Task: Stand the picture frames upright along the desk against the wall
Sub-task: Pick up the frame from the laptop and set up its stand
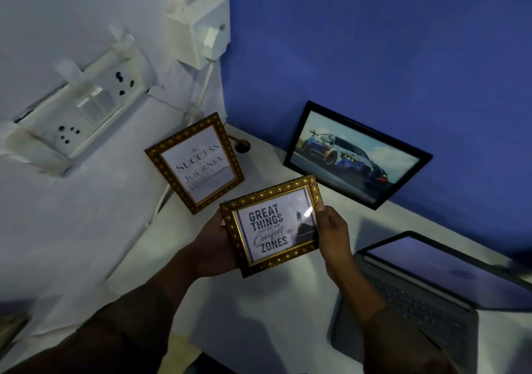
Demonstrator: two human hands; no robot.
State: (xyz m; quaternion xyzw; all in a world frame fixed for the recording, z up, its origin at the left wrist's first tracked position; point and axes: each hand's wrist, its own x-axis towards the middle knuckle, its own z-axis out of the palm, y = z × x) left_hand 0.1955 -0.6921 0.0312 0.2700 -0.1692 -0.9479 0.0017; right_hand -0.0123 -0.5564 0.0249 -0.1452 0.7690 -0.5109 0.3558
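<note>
I hold a gold-framed picture reading "Great Things Comfort Zones" (272, 225) above the white desk (259, 310), face up toward me. My left hand (214, 247) grips its left edge and my right hand (334, 232) grips its right edge. A second gold frame with "Success Journey" text (195, 162) stands upright in the corner, leaning on the white wall. A black frame with a car photo (357, 155) leans against the blue wall to the right.
An open grey laptop (431, 293) sits on the desk at the right. A switchboard (83, 109) and a white socket box with a plug and cable (201, 34) are on the white wall. A small dark round object (242, 145) lies in the corner.
</note>
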